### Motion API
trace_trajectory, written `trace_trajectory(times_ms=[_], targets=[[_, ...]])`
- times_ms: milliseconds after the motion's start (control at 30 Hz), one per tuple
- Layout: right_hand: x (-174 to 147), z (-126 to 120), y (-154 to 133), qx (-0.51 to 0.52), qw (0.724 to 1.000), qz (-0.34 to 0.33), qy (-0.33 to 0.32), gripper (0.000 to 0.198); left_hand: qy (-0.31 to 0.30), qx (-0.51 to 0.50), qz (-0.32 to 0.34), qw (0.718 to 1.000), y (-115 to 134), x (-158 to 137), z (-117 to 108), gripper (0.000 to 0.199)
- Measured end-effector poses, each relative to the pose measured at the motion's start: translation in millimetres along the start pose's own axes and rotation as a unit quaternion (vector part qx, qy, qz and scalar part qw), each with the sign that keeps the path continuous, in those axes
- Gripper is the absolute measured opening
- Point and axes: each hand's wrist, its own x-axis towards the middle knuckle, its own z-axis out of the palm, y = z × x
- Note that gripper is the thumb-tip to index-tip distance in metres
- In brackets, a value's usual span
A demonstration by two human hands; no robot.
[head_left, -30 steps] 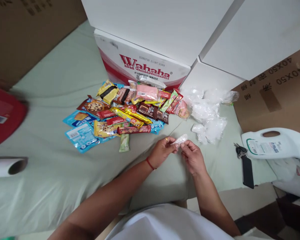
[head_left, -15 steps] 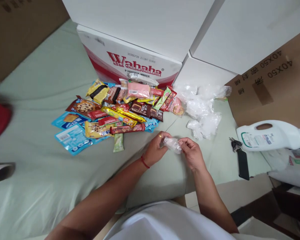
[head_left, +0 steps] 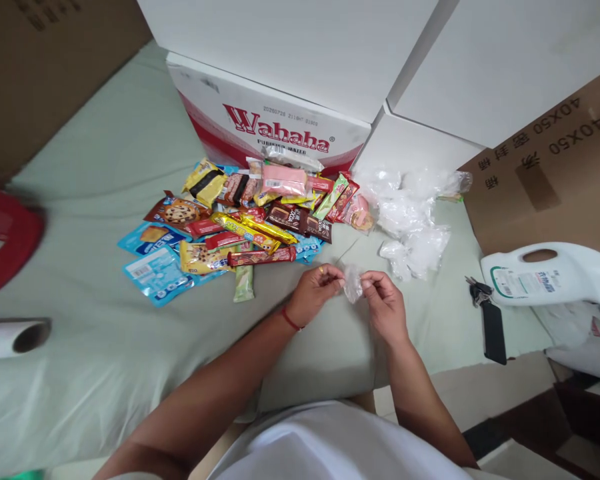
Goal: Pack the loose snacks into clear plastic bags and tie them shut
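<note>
"From the head camera, what am I holding?"

"My left hand (head_left: 311,297) pinches one edge of a small clear plastic piece (head_left: 353,284), thumb against fingers. My right hand (head_left: 387,312) grips the opposite edge the same way, so both are narrow, with the film stretched across the gap."

"Where is it, exactly?"

"Held over the pale green cloth (head_left: 130,133), on the near side of the snack packets (head_left: 253,227). A heap of crumpled plastic (head_left: 405,220) lies beyond the right hand, and a red-lettered carton (head_left: 280,127) stands behind the packets."

"How would I handle this well from so far off?"

"I'd keep both pinches light and right at the edges, then slide thumb over finger to part any clinging layers. (Whether it's a bag with a mouth or a plain wrapper, I can't tell from my screen.) Film this thin probably creases and tears if tugged, so I'd pull evenly from both sides. I'd also keep it apart from that heap; clear against clear would be easy to lose."
</note>
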Motion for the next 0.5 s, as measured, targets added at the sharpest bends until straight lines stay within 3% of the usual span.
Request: trace_trajectory(times_ms=[100,233,400,500], targets=[[5,-7,1,0.087,0.994,0.029,0.061,0.024,0.039,-0.092,-0.027,0.995,7,4,-5,0.038],[9,-20,-2,0.151,0.981,0.063,0.108,0.032,0.036,-0.180,-0.044,0.982,13,5,-8,0.039],[5,-25,-1,0.141,0.980,0.099,0.097,0.039,0.001,-0.214,-0.078,0.974,12,3,-7,0.035],[5,-25,0,0.156,0.975,0.120,0.100,0.055,-0.015,-0.218,-0.083,0.972,12,2,-7,0.033]])
